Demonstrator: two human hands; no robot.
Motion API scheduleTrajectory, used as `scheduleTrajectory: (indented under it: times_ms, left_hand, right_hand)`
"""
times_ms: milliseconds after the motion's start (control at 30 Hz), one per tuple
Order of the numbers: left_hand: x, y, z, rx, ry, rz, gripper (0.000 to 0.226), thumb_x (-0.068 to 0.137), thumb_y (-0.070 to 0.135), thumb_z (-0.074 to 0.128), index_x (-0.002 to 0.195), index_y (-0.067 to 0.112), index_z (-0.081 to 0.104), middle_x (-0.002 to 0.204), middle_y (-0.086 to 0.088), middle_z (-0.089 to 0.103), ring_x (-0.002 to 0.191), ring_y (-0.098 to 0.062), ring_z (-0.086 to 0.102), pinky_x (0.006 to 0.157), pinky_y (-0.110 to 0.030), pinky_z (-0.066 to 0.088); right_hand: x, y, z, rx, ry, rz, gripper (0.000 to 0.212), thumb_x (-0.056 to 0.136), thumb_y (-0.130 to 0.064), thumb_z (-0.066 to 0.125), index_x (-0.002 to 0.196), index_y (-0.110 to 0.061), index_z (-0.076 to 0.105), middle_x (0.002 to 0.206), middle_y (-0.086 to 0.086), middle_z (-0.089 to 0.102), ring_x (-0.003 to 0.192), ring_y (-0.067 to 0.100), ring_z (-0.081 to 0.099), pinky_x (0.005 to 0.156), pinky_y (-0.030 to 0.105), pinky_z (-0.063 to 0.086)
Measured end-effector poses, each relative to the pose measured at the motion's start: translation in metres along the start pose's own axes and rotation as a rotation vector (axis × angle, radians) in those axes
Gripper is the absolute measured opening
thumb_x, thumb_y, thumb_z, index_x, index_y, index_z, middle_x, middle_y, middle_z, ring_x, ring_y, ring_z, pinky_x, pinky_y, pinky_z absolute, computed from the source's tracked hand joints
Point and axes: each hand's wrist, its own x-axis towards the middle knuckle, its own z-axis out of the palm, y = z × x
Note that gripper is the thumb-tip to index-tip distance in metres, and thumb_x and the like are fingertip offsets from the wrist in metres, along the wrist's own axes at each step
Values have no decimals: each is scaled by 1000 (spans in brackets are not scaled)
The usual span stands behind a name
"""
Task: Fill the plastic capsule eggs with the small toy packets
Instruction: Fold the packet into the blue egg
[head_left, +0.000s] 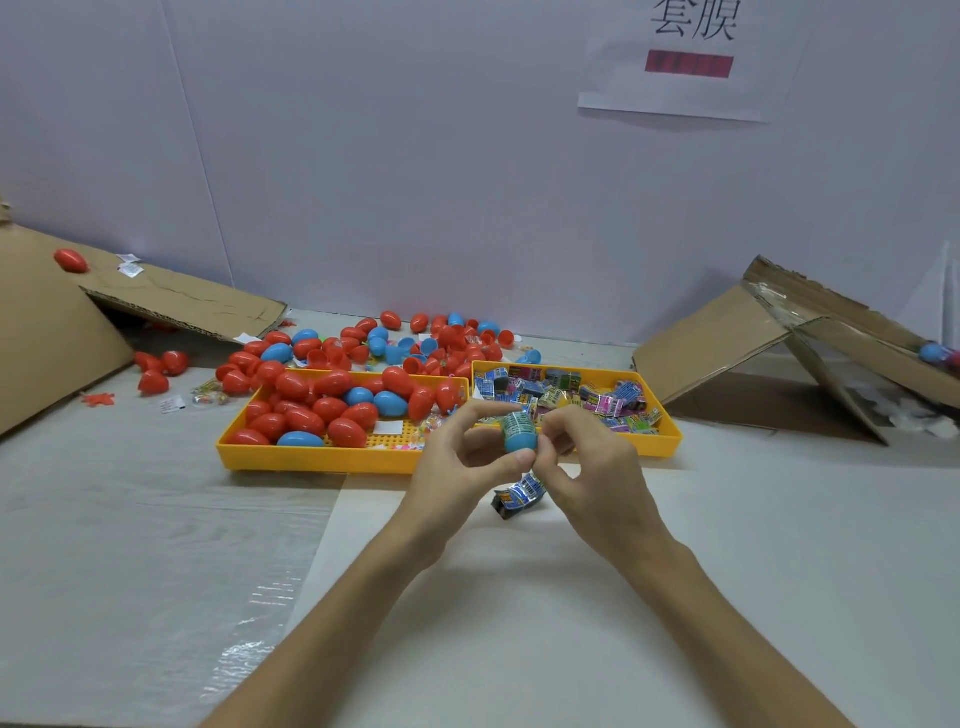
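Left grip (457, 467) curled round blue egg half (521, 440) above worktop (753, 571) middle, right grip (589, 467) pinching its other side. Packet (517, 420) poking out top, maybe half in, hard to tell. Spare packet (519, 494) on worktop underneath. Egg tray (311, 460) and packet tray (670, 441) both loaded, so loads left.

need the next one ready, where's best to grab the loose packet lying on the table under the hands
Probably pinch the packet across its narrow width near its dark near-left end, coming from above and the left: it lies low and slanted, and its far end sits below the right hand.
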Motion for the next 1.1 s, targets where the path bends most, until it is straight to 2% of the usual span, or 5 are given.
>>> scheduleTrajectory:
  times_ms: [133, 500, 567, 700, 1100]
  left_hand:
    - [0, -1, 0, 1, -3, 4, 35, 85, 10, 80, 108, 33, 68, 97, -1, 78, 91, -17, 74, 73, -23, 58]
    - [1, -3, 0, -34, 19, -8, 34, 86, 9, 78, 114, 24, 66, 96, -1, 78, 89, -17, 75, 73, -23, 58]
    - [2, -3, -2, -76, 17, -13, 35, 90, 9, 73, 121, 24, 65, 99, -5, 78, 92, -21, 75, 77, -28, 60]
    - [3, 1, -4, -252, -28, -87, 39, 97, 15, 62, 135, 21, 58, 105, -8, 77, 95, -24, 74, 78, -30, 59]
    - [2, 1, 1, -253, -134, -224, 28, 105, 27, 48, 132, 23, 52, 110, -12, 71, 97, -25, 72, 77, -32, 59]
  right_hand:
    - [-1, -1, 1, -9, -7, -27, 9, 93, -19, 50, 89, -12, 54, 80, -4, 55, 74, 8, 52, 66, 12, 45]
    - [-2, 1, 5, 42, -11, -45, 5, 94, -15, 52, 91, -13, 55, 82, -4, 57, 74, 7, 55, 67, 14, 46]
    - [0, 1, 6, 188, 11, 63, 6, 95, -16, 56, 91, -19, 57, 83, -10, 61, 76, 6, 64, 70, 15, 51]
    - [5, 4, 3, 549, 35, 380, 8, 93, -20, 63, 100, -22, 64, 96, -6, 68, 89, 22, 72, 80, 42, 60]
    - [3, 2, 1, 544, 2, 387, 21, 82, -16, 83, 96, -23, 69, 99, -6, 73, 87, 17, 75, 66, 27, 60]
